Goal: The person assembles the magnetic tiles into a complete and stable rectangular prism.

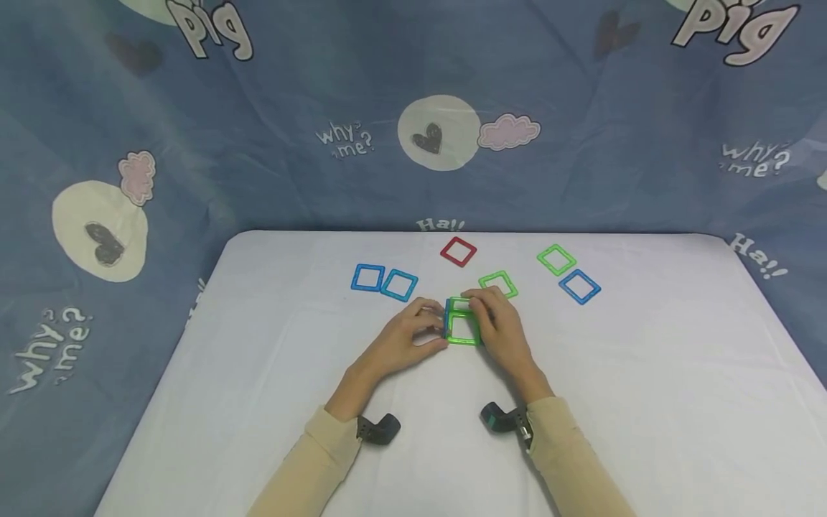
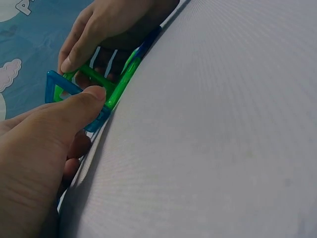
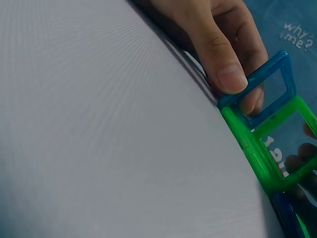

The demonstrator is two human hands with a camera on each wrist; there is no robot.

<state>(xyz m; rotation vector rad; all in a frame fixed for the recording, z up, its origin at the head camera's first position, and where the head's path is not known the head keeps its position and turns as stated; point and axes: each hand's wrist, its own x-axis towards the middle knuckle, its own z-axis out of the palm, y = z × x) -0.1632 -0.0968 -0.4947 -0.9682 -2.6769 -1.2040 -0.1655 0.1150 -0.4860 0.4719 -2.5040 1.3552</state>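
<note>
A small build of translucent magnetic tiles, open square frames, stands on the white table. A green tile (image 1: 464,341) forms its base, another green tile (image 3: 278,119) stands upright at the back, and a blue tile (image 3: 287,74) stands along the left side. My left hand (image 1: 411,334) pinches that blue tile between thumb and fingers. My right hand (image 1: 502,327) holds the upright green tile at its top, its fingers partly behind it. A darker blue tile (image 2: 148,43) shows at the build's right side, mostly covered by the right hand.
Loose tiles lie flat behind the build: two blue tiles (image 1: 399,285) at left, a red tile (image 1: 458,252), a green tile (image 1: 510,287) just beyond my right hand, and another green tile (image 1: 556,260) beside a blue tile (image 1: 579,287) farther right. A patterned blue cloth (image 1: 291,187) hangs behind the table.
</note>
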